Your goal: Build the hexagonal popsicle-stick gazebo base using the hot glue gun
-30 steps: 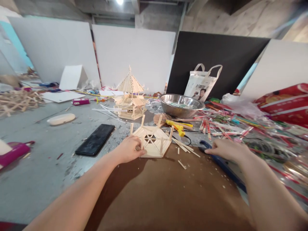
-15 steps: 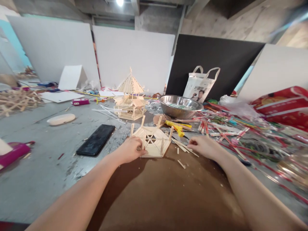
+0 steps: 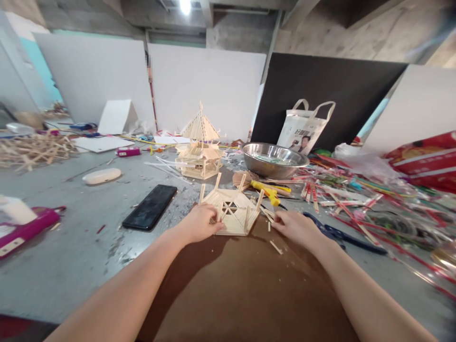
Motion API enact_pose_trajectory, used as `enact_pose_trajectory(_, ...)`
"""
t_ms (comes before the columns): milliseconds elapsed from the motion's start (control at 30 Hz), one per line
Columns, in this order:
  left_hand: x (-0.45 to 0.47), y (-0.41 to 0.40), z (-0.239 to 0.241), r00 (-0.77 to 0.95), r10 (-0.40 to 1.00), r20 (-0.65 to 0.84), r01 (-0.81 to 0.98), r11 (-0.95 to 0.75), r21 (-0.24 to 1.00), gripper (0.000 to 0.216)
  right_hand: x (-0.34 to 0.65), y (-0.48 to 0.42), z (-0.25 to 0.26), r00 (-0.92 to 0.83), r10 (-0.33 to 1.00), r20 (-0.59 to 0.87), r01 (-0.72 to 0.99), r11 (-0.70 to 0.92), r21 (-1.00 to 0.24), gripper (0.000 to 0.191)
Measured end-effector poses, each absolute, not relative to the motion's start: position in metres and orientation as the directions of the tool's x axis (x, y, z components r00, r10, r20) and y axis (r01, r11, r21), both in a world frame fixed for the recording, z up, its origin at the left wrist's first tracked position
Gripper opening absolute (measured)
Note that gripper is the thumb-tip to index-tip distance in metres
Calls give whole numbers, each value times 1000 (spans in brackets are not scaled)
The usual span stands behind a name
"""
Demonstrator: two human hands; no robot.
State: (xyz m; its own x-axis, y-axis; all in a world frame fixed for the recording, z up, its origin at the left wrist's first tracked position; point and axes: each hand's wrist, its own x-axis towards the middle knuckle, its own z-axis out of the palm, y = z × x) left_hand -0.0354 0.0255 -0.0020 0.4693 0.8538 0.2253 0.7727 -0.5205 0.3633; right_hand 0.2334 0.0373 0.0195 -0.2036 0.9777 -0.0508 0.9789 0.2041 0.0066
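Observation:
A hexagonal model base of thin wooden sticks (image 3: 235, 225) rests on a brown board (image 3: 249, 280), with several short posts standing up around its rim. My left hand (image 3: 204, 222) is closed on its near left corner, thumb in front. To the right of the model, my right hand (image 3: 292, 225) is closed at a few loose wooden sticks (image 3: 276, 247); what its fingertips pinch, if anything, is hidden. Just behind that hand lies a yellow glue gun (image 3: 267, 191). Dark-handled scissors (image 3: 351, 237) lie beside the right wrist.
A finished stick pavilion (image 3: 200, 152) stands behind the base, a steel bowl (image 3: 274, 159) to its right. On the left are a black phone (image 3: 149, 207), a white oval case (image 3: 102, 176) and a purple power strip (image 3: 33, 230). Wrapped sticks and plastic litter (image 3: 342, 190) cover the right side.
My right hand has moved left, closer to the stick base and over the loose sticks. More of the scissors shows. My left hand keeps its hold, and the view has shifted slightly.

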Motion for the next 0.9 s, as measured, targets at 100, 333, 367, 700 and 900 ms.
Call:
enact_pose_trajectory(100, -35, 24, -1, 465, 855, 231, 770, -519, 371, 22, 236, 32, 21, -293, 953, -81, 951, 282, -124, 22)
enact_pose_trajectory(333, -33, 21, 2, 443, 864, 239, 762, -504, 408, 20, 232, 22, 21, -427, 881, -203, 891, 373, -259, 21)
enact_pose_trajectory(367, -33, 21, 2, 444, 863, 241, 760, -505, 409, 20, 232, 22, 20, -433, 879, -201, 890, 380, -253, 21)
enact_pose_trajectory(700, -32, 21, 3, 447, 862, 241, 756, -507, 413, 20, 230, 26, 10, -409, 905, -119, 902, 381, -203, 24)
enact_pose_trajectory(900, -33, 21, 2, 448, 861, 242, 753, -509, 418, 21, 224, 28, 9, -244, 969, -37, 963, 238, -128, 23)
